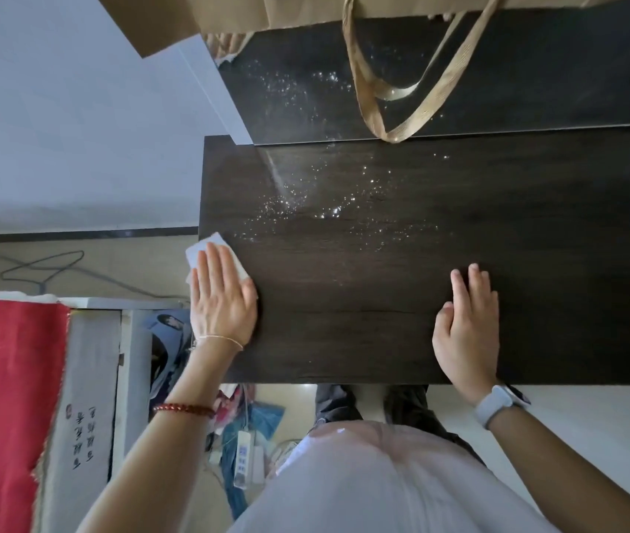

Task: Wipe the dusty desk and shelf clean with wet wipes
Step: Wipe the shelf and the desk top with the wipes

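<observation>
A white wet wipe (205, 252) is pressed flat against the left edge of a dark wood-grain worktop (382, 321), about halfway along that edge, with one corner hanging past it. The wipe is covered by the left hand (223, 298), whose fingers are laid out straight and together on top of it, palm down; nothing is gripped, the sheet is only held down by pressure. The wipe appears thin, soft and limp, light enough to bunch or fold under the palm, and probably damp enough to cling to the surface. It is judged to be best handled with a flat palm over its middle, so that it is kept spread while it is dragged.

The right hand (467, 325) is rested flat on the worktop near the front edge, well apart from the wipe, its fingers straight and slightly spread, holding nothing. It seems to be used as a brace.

Between and beyond the two hands, pale specks of dust (328, 209) are scattered across the worktop's middle. More specks are seen on the raised dark shelf (536, 78) behind it, so both surfaces are judged not yet clean. A brown paper bag (305, 9) is stood on the shelf, and its woven handles (394, 117) are draped down over the shelf's front edge.

To the left, a red cloth (5, 398) and a cable on the floor (44, 267) are visible.
</observation>
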Demonstrator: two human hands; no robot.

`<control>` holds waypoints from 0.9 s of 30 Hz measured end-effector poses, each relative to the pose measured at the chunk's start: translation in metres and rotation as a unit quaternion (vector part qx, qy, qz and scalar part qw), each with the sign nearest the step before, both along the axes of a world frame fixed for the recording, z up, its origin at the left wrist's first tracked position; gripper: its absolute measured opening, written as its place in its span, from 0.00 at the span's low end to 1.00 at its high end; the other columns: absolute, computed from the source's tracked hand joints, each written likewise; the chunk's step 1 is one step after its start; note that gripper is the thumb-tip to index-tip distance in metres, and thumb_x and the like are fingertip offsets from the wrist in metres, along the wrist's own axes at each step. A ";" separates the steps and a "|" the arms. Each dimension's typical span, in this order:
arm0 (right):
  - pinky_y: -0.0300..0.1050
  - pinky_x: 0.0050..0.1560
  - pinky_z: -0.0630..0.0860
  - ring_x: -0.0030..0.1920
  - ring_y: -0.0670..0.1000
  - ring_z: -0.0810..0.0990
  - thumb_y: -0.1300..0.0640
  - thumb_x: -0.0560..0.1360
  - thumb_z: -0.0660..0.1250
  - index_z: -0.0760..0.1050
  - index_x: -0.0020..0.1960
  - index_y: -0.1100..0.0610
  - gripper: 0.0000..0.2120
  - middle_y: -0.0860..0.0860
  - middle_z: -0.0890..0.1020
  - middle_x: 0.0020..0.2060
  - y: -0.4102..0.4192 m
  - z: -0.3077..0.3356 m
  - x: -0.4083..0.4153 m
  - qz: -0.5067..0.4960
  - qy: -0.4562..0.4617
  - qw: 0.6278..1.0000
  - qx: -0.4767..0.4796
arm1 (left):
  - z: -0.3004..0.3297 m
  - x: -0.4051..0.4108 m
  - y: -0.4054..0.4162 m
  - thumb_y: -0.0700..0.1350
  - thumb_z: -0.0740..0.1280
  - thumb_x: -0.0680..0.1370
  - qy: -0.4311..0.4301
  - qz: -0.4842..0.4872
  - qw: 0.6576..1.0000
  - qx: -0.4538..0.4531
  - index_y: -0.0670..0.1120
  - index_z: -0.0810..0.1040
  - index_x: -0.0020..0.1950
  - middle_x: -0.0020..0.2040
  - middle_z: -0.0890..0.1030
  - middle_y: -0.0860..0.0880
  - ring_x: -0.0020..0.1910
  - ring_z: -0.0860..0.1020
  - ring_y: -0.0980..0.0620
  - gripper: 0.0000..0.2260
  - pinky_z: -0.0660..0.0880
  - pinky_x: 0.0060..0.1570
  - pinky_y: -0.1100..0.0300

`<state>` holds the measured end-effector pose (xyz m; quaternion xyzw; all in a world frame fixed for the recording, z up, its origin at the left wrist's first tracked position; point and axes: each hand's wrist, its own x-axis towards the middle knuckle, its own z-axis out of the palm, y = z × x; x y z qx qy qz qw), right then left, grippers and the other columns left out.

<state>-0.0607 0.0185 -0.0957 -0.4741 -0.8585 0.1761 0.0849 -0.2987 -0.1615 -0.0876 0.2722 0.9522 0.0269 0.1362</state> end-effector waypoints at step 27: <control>0.54 0.70 0.52 0.72 0.60 0.59 0.59 0.75 0.52 0.62 0.69 0.65 0.23 0.63 0.63 0.70 0.064 -0.001 0.049 -0.003 -0.024 1.000 0.008 | 0.001 0.089 0.074 0.52 0.44 0.78 -0.005 0.105 0.994 0.006 0.37 0.48 0.73 0.75 0.51 0.37 0.74 0.48 0.39 0.28 0.46 0.71 0.45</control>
